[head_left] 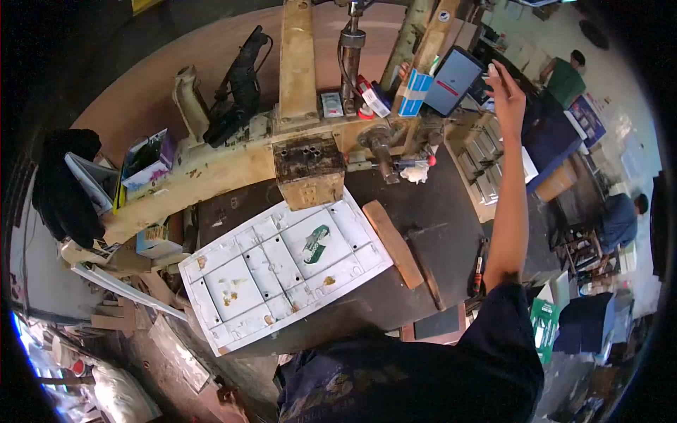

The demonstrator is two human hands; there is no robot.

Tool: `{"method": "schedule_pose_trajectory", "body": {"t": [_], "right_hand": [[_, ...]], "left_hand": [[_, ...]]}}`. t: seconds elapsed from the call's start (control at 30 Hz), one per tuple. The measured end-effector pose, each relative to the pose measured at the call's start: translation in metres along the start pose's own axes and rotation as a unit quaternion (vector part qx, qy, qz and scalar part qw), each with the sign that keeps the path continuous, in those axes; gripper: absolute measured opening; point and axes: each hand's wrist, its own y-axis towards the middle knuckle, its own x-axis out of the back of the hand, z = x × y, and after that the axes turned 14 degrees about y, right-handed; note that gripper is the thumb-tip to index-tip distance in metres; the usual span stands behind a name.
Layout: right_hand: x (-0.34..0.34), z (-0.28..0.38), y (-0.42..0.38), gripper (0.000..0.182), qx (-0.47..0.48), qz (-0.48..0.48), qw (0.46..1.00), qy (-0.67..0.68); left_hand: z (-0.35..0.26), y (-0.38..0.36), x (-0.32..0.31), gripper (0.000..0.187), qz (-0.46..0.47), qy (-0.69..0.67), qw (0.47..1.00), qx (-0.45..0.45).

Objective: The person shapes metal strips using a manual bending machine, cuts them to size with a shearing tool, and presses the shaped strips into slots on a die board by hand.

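Observation:
My right hand (508, 92) is raised at the upper right beside a tablet (453, 81) with a lit screen. Its fingers are stretched out and partly bent, with a pale spot at one fingertip. Low at the lower left, a dim brown shape looks like my left hand (231, 400); its fingers cannot be made out. A white ribbed panel (264, 250) with a green label (316, 244) lies tilted on the dark worktable (437, 243), its upper edge by a metal block (309, 169) of the machine. Neither hand touches the panel.
A wooden strip (393, 244), a thin bar (426, 278) and an orange-marked tool (479, 266) lie right of the panel. Drawers (483, 166) stand farther right. Behind are a machine column (297, 63) and a black tool (243, 88). Two people (565, 81) (620, 222) are at the far right.

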Motion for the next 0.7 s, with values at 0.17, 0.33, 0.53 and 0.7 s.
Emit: {"method": "schedule_pose_trajectory", "body": {"t": [0.17, 0.33, 0.53, 0.7], "right_hand": [[0.000, -0.015, 0.013, 0.035, -0.013, 0.079, 0.997, -0.005], [-0.002, -0.021, 0.015, 0.036, 0.017, 0.065, 0.998, 0.004], [-0.003, -0.018, 0.013, 0.038, -0.046, 0.024, 0.998, 0.036], [0.023, -0.005, -0.025, 0.040, -0.035, -0.063, 0.991, 0.110]], "left_hand": [[-0.005, -0.013, -0.029, 0.011, 0.059, 0.040, 0.997, 0.020], [0.000, -0.022, -0.042, 0.013, 0.105, 0.071, 0.991, 0.038], [0.020, -0.035, -0.042, 0.014, 0.133, 0.104, 0.984, 0.061], [0.036, -0.048, -0.040, 0.015, 0.152, 0.121, 0.978, 0.077]]}}
